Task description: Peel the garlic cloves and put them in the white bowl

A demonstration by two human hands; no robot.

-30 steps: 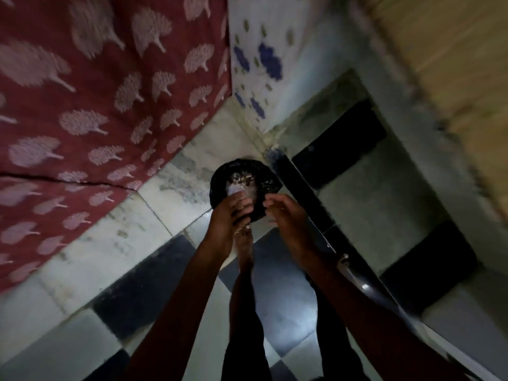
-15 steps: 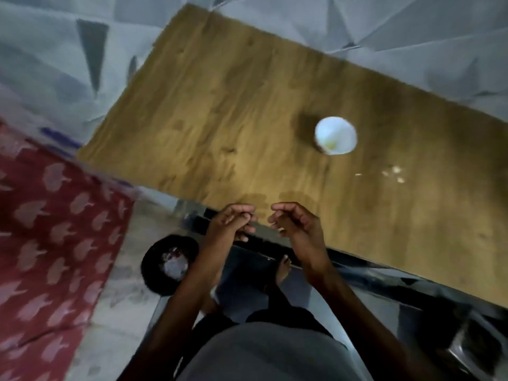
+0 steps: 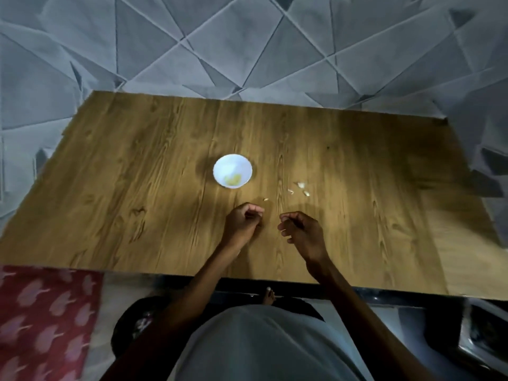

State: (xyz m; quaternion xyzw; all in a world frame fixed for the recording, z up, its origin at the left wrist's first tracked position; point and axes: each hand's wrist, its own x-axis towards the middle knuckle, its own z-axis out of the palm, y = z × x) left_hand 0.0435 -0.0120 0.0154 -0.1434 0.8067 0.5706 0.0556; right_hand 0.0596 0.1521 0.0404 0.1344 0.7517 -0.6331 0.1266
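A small white bowl [image 3: 232, 171] stands near the middle of the wooden table [image 3: 137, 193], with yellowish peeled garlic at its bottom. Three unpeeled garlic cloves [image 3: 301, 185] lie to the bowl's right, and a tiny scrap [image 3: 265, 199] lies nearer to me. My left hand [image 3: 243, 222] hovers just below the scrap, its fingers curled in against the thumb; anything inside it is hidden. My right hand [image 3: 301, 233] hangs beside it with loosely curled fingers and nothing visible in it.
A black bin [image 3: 134, 323] with peel scraps sits on the floor under the table's near edge, left of my lap. A red patterned cloth [image 3: 46, 323] lies at the lower left. A grey triangle-patterned wall [image 3: 247, 50] rises behind the table.
My view swung up from the floor bin to the tabletop. Both hands moved from above the bin to over the table, near the loose cloves.
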